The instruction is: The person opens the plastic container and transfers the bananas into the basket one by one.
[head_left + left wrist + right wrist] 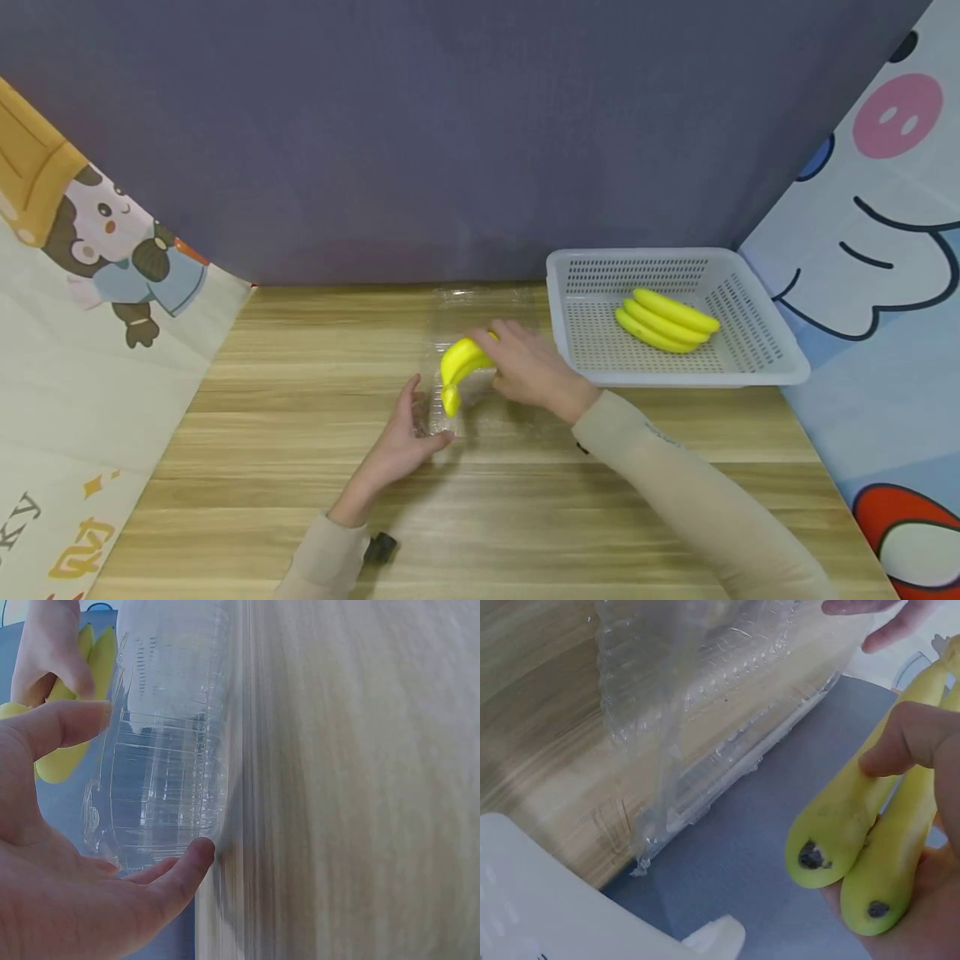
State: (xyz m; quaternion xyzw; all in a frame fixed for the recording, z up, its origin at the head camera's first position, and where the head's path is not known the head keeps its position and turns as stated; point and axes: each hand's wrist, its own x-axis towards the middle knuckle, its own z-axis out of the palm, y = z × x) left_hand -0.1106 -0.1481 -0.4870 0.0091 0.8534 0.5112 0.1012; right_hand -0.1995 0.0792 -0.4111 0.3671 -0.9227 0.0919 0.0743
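My right hand (528,362) grips a small bunch of yellow bananas (465,358) over a clear plastic box (442,408). Two dark-tipped bananas (832,832) show in the right wrist view, with the thumb lying across them. At the near left corner of the box is my left hand (401,437), thumb and fingers spread round it. The left wrist view has one fingertip at the upper rim of the box (161,780) and another low on its side, close to the table. The lid is raised at the back.
A white perforated basket (765,367) stands at the back right, right beside the box, with another bunch of bananas (667,321) inside. Behind the wooden table (285,400) rises a grey-blue panel (375,150). Cartoon-printed sheets flank both sides.
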